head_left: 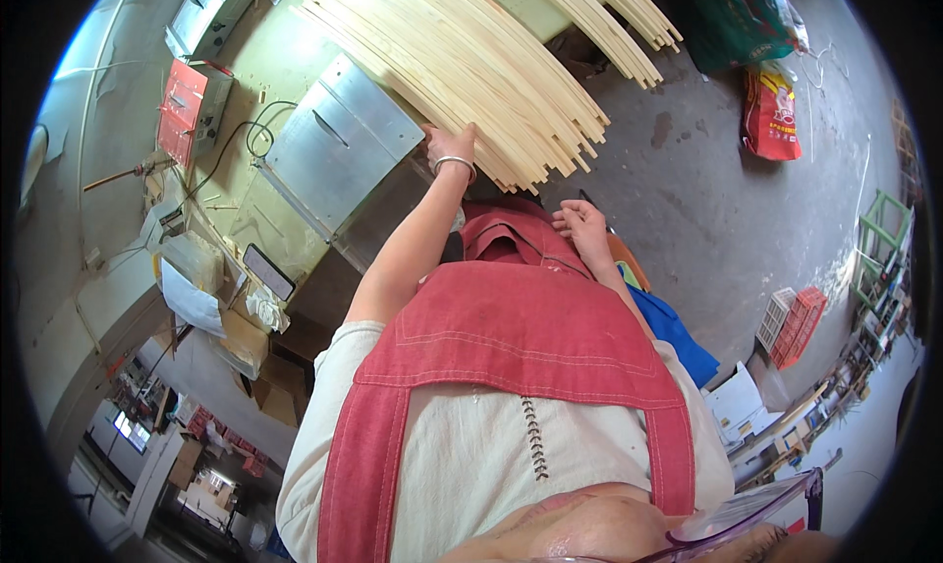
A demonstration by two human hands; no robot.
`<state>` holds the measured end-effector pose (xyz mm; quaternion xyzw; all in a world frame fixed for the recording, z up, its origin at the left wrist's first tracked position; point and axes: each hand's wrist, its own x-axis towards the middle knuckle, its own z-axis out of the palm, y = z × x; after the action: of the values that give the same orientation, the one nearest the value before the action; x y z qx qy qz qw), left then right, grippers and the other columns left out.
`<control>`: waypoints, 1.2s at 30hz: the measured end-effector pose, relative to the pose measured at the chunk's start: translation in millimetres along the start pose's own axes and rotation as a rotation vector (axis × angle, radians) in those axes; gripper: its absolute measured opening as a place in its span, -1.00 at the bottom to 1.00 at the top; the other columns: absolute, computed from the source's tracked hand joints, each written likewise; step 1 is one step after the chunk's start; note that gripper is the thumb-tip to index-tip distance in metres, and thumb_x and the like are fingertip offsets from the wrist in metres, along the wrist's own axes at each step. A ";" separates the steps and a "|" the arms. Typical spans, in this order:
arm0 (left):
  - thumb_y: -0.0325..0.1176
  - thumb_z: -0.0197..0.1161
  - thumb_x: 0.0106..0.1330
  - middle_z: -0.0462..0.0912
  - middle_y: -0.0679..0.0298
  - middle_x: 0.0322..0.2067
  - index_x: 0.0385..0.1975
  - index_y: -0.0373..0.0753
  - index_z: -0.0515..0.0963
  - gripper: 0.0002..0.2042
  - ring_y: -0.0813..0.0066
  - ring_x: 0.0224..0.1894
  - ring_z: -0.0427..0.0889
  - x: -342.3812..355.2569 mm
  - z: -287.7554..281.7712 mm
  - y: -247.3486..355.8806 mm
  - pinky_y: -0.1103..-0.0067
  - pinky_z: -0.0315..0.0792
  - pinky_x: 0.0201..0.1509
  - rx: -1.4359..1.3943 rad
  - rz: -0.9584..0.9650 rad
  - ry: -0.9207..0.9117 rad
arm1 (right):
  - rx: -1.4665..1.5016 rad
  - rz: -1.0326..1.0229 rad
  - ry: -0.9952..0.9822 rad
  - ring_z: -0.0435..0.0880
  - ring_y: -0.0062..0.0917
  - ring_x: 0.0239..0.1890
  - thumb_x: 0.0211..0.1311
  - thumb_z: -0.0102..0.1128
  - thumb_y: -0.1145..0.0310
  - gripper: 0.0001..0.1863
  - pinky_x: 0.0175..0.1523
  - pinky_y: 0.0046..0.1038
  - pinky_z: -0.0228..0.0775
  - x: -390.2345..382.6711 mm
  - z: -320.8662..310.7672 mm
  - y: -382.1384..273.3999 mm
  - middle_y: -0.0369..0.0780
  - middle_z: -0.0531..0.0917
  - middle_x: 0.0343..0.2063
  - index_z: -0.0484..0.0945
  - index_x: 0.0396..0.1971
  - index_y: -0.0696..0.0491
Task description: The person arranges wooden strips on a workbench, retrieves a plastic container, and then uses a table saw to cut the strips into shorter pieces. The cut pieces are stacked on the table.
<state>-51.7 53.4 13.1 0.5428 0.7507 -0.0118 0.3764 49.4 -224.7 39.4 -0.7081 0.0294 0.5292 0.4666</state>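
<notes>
A broad layer of long pale wooden strips lies on the pale green table, its near ends uneven and sticking out past the edge. My left hand, with a bangle at the wrist, is at the left side of this layer. Its thumb rests over the outer strips and its fingers curl at their side, partly hidden. Close beside those fingers stands a grey metal box with a slot in its top. My right hand hovers by my red apron, fingers loosely bent and apart, holding nothing.
More wooden strips lie farther right. A red machine housing, cables and a phone are at the left. On the floor at right are a red sack, a dark green bag and a red crate.
</notes>
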 end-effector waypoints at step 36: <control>-0.25 0.52 0.10 -0.22 -0.24 0.51 0.48 -0.44 -0.07 0.05 -0.20 0.58 -0.18 8.0 3.2 15.9 0.23 -0.09 0.63 0.085 0.579 0.122 | 0.013 0.026 0.016 0.71 -0.55 -0.28 0.49 0.10 0.35 -0.73 -0.21 -0.54 0.57 -2.1 -3.4 -0.3 -0.16 0.73 -0.22 0.57 0.03 0.19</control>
<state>-37.8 65.1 12.4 0.7494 0.5847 0.0971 0.2951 51.1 -227.8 41.3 -0.7087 0.0457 0.5293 0.4642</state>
